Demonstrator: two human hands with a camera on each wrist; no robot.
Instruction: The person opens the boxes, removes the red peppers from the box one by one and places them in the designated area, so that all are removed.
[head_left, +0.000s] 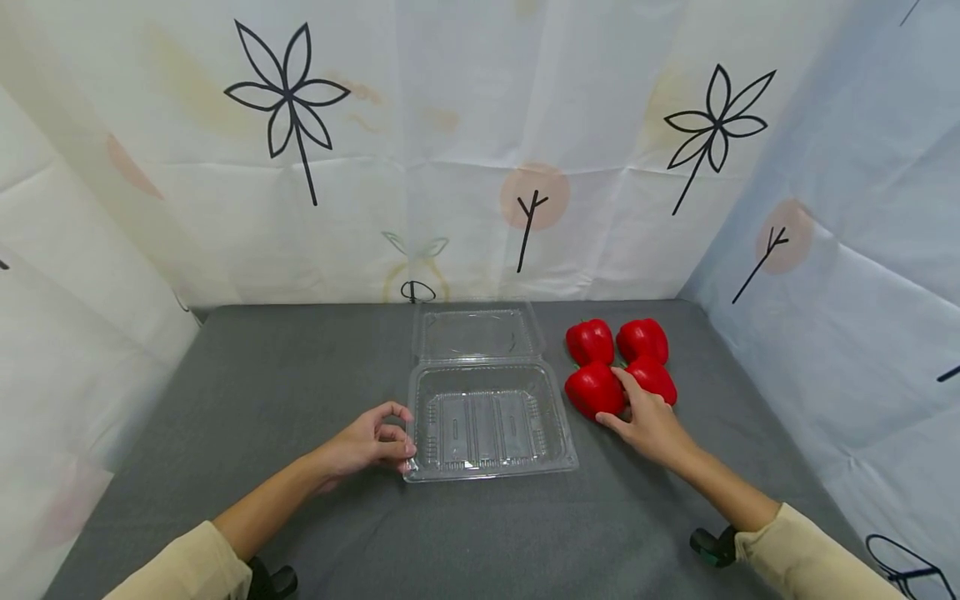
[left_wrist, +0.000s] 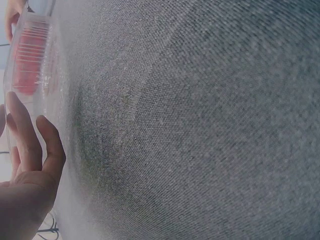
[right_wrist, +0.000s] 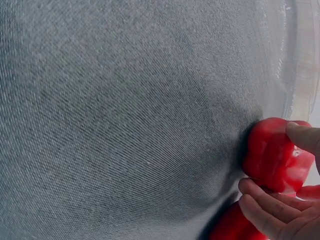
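Note:
A clear plastic clamshell container (head_left: 487, 425) lies with its lid (head_left: 476, 333) folded back behind it; its base holds nothing. My left hand (head_left: 382, 437) holds the container's left rim with bent fingers. In the left wrist view, the left hand (left_wrist: 32, 160) is beside the clear wall. To the right, my right hand (head_left: 648, 421) grips the near-left red bell pepper (head_left: 592, 390), thumb on one side and fingers on the other. The right wrist view shows this bell pepper (right_wrist: 272, 152) between thumb and fingers, beside another red pepper (right_wrist: 235, 225).
Behind the gripped pepper lies a red bell pepper (head_left: 589, 342). Two more, the far-right pepper (head_left: 642, 340) and near-right pepper (head_left: 654, 379), sit beside them. A grey cloth (head_left: 300, 375) covers the table, and patterned white curtains (head_left: 450, 125) hang around it.

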